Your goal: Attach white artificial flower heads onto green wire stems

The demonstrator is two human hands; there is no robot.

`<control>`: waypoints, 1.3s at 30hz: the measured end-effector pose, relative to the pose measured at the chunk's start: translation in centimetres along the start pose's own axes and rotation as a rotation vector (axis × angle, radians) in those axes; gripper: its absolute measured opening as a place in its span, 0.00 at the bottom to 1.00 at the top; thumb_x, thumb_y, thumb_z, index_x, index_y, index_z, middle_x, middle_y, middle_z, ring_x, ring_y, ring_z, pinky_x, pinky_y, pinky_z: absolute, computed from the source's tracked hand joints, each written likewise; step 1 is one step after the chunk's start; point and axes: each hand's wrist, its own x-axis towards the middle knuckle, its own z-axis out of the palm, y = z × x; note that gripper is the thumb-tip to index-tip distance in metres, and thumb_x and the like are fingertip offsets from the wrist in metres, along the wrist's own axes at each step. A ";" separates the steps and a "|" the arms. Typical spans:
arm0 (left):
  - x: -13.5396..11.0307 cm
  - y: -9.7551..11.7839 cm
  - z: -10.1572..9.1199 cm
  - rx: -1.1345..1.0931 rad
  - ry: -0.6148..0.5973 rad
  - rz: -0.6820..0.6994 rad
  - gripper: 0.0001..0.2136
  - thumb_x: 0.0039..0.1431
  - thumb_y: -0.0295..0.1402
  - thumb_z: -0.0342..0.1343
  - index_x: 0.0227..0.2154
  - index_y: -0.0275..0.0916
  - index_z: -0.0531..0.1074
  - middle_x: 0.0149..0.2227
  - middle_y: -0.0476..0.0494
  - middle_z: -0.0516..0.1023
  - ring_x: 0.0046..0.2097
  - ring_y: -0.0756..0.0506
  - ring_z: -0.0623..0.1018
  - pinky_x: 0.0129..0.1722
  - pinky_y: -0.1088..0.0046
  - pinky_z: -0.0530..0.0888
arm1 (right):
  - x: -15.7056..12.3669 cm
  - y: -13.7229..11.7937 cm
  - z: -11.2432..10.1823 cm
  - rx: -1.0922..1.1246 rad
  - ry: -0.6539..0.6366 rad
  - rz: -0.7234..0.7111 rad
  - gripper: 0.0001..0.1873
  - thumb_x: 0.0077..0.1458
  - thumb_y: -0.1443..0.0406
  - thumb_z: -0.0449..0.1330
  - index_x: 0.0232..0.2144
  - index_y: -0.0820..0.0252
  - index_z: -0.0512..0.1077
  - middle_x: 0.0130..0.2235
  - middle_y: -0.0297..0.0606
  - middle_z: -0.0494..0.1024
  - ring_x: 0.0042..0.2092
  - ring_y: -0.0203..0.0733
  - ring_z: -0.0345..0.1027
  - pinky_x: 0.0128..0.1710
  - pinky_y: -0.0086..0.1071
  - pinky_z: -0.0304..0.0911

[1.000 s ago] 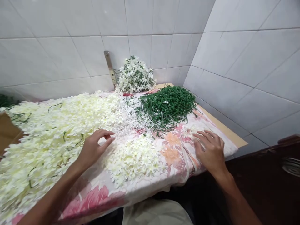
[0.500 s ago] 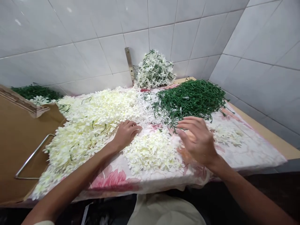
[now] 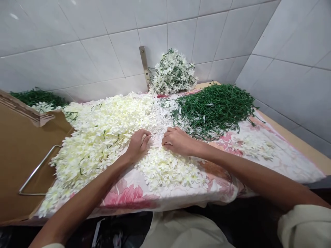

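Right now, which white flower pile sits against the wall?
The tall bunch of artificial flowers in the far corner, beside the metal bracket; the flowers in front lie flat on the floral cloth.

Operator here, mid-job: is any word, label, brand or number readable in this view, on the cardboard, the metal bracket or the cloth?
None can be read.
Cardboard sheet: no legible print; the marks along its folded edge are too blurred to read.
Metal bracket: no text visible.
Floral cloth: no text visible.
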 end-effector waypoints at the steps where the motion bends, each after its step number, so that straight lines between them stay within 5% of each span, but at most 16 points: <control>1: 0.0 0.0 -0.1 -0.019 0.002 -0.021 0.06 0.63 0.32 0.48 0.32 0.38 0.67 0.32 0.46 0.76 0.36 0.47 0.75 0.37 0.71 0.71 | 0.0 0.1 0.2 0.041 0.061 0.008 0.07 0.56 0.71 0.59 0.29 0.60 0.77 0.32 0.39 0.80 0.40 0.44 0.65 0.40 0.37 0.54; 7: -0.3 0.2 -0.6 -0.121 0.009 -0.106 0.06 0.61 0.33 0.52 0.36 0.38 0.71 0.34 0.46 0.78 0.36 0.47 0.77 0.35 0.73 0.72 | -0.6 0.6 0.1 0.438 0.421 0.170 0.07 0.57 0.68 0.59 0.33 0.63 0.77 0.34 0.40 0.79 0.35 0.39 0.69 0.35 0.33 0.62; 12: -0.3 0.2 -0.7 -0.244 -0.011 -0.138 0.06 0.59 0.34 0.55 0.34 0.39 0.75 0.35 0.44 0.79 0.38 0.45 0.77 0.40 0.69 0.73 | -0.9 0.5 0.6 0.827 0.332 0.345 0.11 0.56 0.60 0.58 0.34 0.62 0.74 0.23 0.32 0.74 0.22 0.34 0.65 0.23 0.29 0.61; 21: -0.2 0.5 -0.8 -0.099 -0.031 -0.003 0.13 0.66 0.34 0.47 0.40 0.40 0.77 0.35 0.43 0.78 0.38 0.46 0.75 0.39 0.70 0.70 | -0.5 0.0 0.8 1.177 0.309 0.296 0.12 0.52 0.58 0.62 0.31 0.64 0.72 0.29 0.37 0.78 0.32 0.40 0.76 0.37 0.35 0.68; 24: -0.5 1.2 -1.0 -0.082 -0.019 0.083 0.11 0.65 0.34 0.49 0.39 0.39 0.77 0.29 0.45 0.77 0.32 0.48 0.74 0.33 0.74 0.69 | -0.8 -0.4 0.5 1.099 0.312 0.276 0.11 0.53 0.59 0.62 0.32 0.63 0.72 0.31 0.38 0.79 0.34 0.41 0.76 0.38 0.34 0.69; 31: -1.0 3.2 -2.2 -0.009 -0.159 0.187 0.13 0.65 0.30 0.45 0.25 0.36 0.69 0.21 0.48 0.70 0.24 0.51 0.67 0.26 0.74 0.62 | -1.8 -0.6 1.4 0.344 0.414 -0.038 0.05 0.57 0.69 0.58 0.36 0.62 0.74 0.36 0.41 0.81 0.36 0.40 0.75 0.37 0.33 0.69; 35: -1.0 3.8 -2.3 0.000 -0.248 0.204 0.13 0.63 0.29 0.44 0.22 0.38 0.63 0.20 0.50 0.64 0.23 0.51 0.63 0.25 0.74 0.60 | -1.9 -0.7 2.2 0.203 0.455 -0.218 0.07 0.59 0.70 0.54 0.38 0.62 0.72 0.35 0.42 0.81 0.36 0.41 0.75 0.37 0.33 0.70; 39: -0.9 3.9 -2.1 0.009 -0.329 0.202 0.13 0.60 0.27 0.45 0.20 0.38 0.60 0.19 0.51 0.62 0.22 0.51 0.61 0.25 0.73 0.58 | -1.9 -1.0 2.7 0.168 0.489 -0.252 0.09 0.60 0.70 0.53 0.42 0.62 0.70 0.36 0.43 0.81 0.36 0.43 0.76 0.37 0.34 0.71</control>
